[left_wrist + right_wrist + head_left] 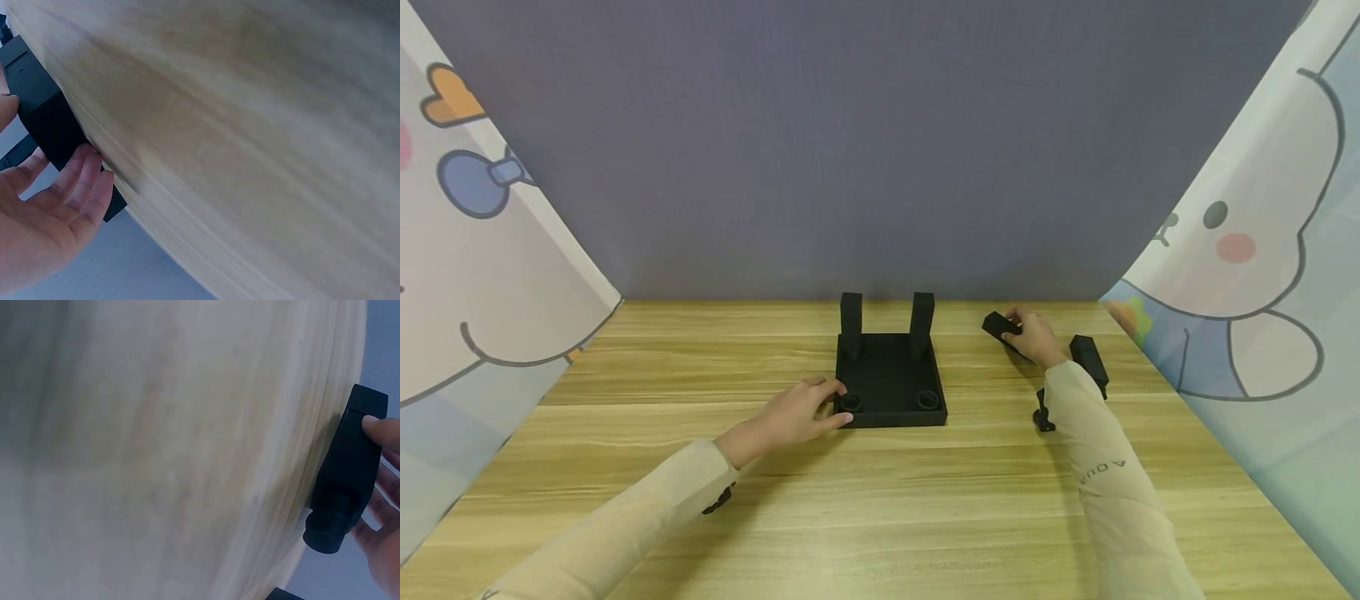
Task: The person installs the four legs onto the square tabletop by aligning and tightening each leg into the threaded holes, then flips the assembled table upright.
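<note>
right hand [1036, 338] pinches a black round-ended block [997, 324] right of the black square two-post base [886, 379]. left hand [802, 410], fingers apart, touches its near-left corner: press steadily!

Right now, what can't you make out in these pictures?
Head view: the held part of the black block, hidden by the right hand.
Left wrist view: part of the black base, hidden by the left hand.
Right wrist view: the rest of a dark piece, cut off by the bottom edge.

The wood-grained worktop [880, 517] over there carries a black two-posted base [883, 379] and, well apart, a black block [1088, 358].
</note>
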Motion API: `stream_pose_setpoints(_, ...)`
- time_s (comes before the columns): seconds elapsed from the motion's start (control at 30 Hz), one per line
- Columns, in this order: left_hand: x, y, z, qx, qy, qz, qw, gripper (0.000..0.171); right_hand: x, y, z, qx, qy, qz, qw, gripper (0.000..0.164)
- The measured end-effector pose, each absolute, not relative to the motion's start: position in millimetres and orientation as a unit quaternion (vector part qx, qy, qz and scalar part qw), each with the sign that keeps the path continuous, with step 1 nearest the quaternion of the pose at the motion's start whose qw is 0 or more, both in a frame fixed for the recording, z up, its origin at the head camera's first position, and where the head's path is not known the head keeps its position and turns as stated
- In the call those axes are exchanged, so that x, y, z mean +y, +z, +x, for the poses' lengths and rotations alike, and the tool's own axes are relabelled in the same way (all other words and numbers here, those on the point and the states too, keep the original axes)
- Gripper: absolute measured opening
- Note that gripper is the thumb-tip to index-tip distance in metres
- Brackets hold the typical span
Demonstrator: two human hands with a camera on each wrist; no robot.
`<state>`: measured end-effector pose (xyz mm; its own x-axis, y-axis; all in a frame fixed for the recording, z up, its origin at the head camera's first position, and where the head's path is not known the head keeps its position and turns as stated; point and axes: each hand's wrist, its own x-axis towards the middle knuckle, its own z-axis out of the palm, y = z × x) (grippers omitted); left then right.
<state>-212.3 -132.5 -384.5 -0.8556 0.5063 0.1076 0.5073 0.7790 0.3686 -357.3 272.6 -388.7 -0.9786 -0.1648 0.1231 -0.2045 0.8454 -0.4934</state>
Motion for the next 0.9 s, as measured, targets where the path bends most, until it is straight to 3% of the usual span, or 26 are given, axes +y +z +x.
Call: stream_pose_setpoints(0.9,-132.3,-385.4,-213.0,-0.945,-0.19,-0.266,0.007,0.041,274.9,-382.6,-352.2,-0.946,0.292,0.129,0.061,0.045)
